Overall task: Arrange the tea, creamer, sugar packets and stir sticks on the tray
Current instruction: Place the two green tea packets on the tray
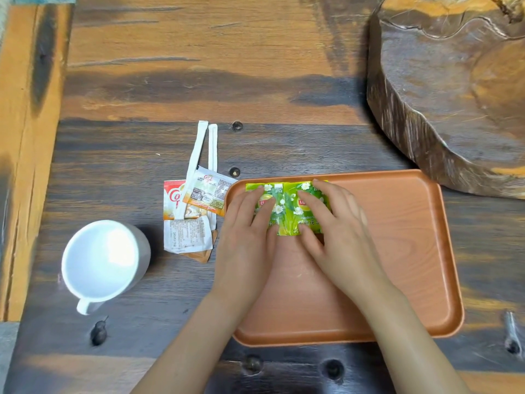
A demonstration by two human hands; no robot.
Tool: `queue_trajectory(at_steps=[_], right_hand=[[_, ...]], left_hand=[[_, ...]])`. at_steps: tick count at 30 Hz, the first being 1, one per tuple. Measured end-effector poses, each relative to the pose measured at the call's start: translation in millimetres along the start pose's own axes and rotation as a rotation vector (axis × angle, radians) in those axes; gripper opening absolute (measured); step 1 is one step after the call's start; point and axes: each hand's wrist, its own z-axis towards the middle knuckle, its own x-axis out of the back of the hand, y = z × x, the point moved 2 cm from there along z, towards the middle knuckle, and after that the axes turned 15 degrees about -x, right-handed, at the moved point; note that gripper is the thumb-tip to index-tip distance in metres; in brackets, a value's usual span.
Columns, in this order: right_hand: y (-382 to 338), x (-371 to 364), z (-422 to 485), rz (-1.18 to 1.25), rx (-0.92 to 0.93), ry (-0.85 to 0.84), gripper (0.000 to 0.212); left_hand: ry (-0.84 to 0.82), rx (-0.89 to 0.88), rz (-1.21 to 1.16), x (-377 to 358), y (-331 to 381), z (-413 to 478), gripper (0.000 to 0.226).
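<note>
An orange-brown tray [397, 251] lies on the wooden table. Two green tea packets [287, 207] lie side by side in its far left corner. My left hand [247, 240] rests flat with fingers on the left packet, and my right hand [338, 226] presses fingers on the right packet. Left of the tray, on the table, lie creamer packets [208, 191], one red and white [173, 200], a white sugar packet [186, 234] and two paper-wrapped stir sticks [204, 146], partly overlapping each other.
A white mug [102, 260] stands at the left, handle toward me. A large rough wooden slab [449, 89] rises at the back right, close to the tray's far corner. A raised wooden rail [25, 137] runs along the table's left side.
</note>
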Motion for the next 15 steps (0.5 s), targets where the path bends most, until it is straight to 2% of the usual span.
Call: queue_trajectory(at_steps=[15], right_hand=[[-5.2,-6.0,-2.3,0.005,-0.047,0.039,0.051]], left_hand=[[0.026,0.006,-0.013,-1.6,-0.5,-1.5,0.034]])
